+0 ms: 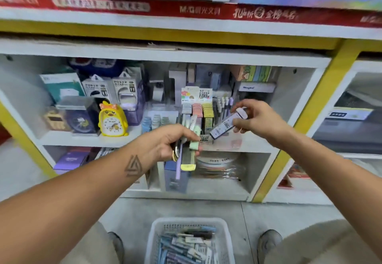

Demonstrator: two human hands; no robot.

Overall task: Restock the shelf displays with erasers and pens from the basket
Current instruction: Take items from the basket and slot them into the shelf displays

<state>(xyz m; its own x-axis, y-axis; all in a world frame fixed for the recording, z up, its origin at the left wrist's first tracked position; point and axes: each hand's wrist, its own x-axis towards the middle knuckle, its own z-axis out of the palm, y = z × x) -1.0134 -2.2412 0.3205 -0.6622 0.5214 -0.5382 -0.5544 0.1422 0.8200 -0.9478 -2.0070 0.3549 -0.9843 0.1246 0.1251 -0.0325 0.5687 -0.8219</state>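
Note:
My left hand is closed around a bundle of pens and erasers in pastel green, purple and yellow, held in front of the shelf. My right hand pinches one long blue-and-white eraser by its upper end, tilted, just right of the eraser display box with grey, pink and yellow rows. Several pens stand in a pen display behind that eraser. On the floor between my feet sits the white basket, holding several more pens and erasers.
A yellow duck alarm clock and power bank boxes stand on the left of the same shelf. Below it lies a lower shelf with boxes and stacked packets. Yellow frame posts border the cabinet. My shoes flank the basket.

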